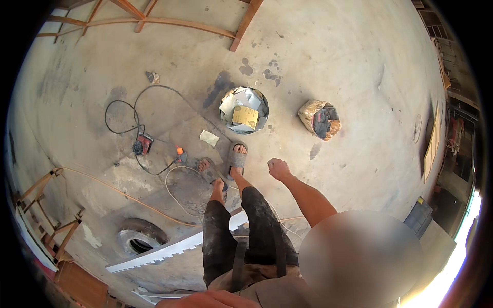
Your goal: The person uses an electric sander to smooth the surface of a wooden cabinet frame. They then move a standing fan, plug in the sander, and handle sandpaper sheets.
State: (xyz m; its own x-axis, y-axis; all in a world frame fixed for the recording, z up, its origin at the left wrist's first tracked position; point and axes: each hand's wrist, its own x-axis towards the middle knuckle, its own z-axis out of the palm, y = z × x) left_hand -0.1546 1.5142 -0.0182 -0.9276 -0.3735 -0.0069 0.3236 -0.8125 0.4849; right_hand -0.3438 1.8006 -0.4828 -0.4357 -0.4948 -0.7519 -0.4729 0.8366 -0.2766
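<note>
My right hand is closed in a loose fist above the floor, in front of my right thigh. Its palm side is hidden, so I cannot make out whether anything is inside. At the bottom edge, close to my body, a strip of skin shows on my left side; its fingers cannot be made out. Beyond my sandalled feet stands a round bin full of scrap sheets, with a yellow sheet on top. Right of it sits a worn, open sack with dark stuff inside.
At left, a red-and-black power tool lies with a looping black cord. A pale paper piece is near my feet. A tyre and a long white notched strip lie lower left. Wooden framing stands at far left.
</note>
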